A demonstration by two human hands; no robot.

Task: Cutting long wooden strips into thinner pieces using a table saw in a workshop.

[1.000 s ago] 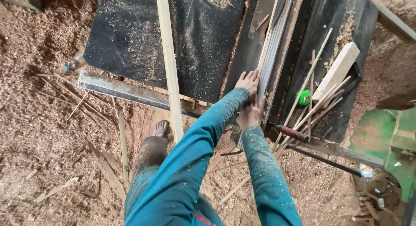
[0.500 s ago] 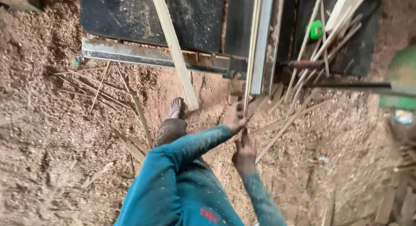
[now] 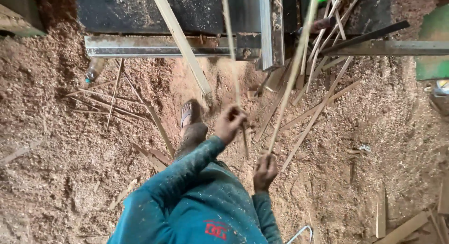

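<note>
Left hand (image 3: 230,123): closed around a thin, pale wood sliver (image 3: 232,61), gripped near its lower end; the sliver rises toward the far edge of the view and a short tail hangs below the fist.

Right hand (image 3: 264,171): fingers curled about the lower end of a second offcut strip (image 3: 293,71), long, narrow and slightly bowed, slanting up to the right. The two strips are held apart, nearly parallel.

Sleeves (image 3: 187,178): teal fabric, speckled with sawdust.

Sandalled foot (image 3: 189,115): planted just left of the left hand, on loose sawdust.

Sawdust floor (image 3: 56,141): reddish-brown, coarse, heaped; littered with splinters and flat offcuts.

Saw table (image 3: 140,10): dark, dusty top at the far side, with a grey metal rail (image 3: 154,45) along its near edge; a pale plank (image 3: 182,43) leans across it.

Pile of strips (image 3: 322,75): crossed, pale, at far right, beside a green machine part (image 3: 432,43).

Risks, as judged: splinters may be driven into bare palms by rough edges; the flexible strips may whip or snap if bent; footing may slip on loose sawdust, the foot being barely covered; long ends may catch on the rail or pile.
</note>
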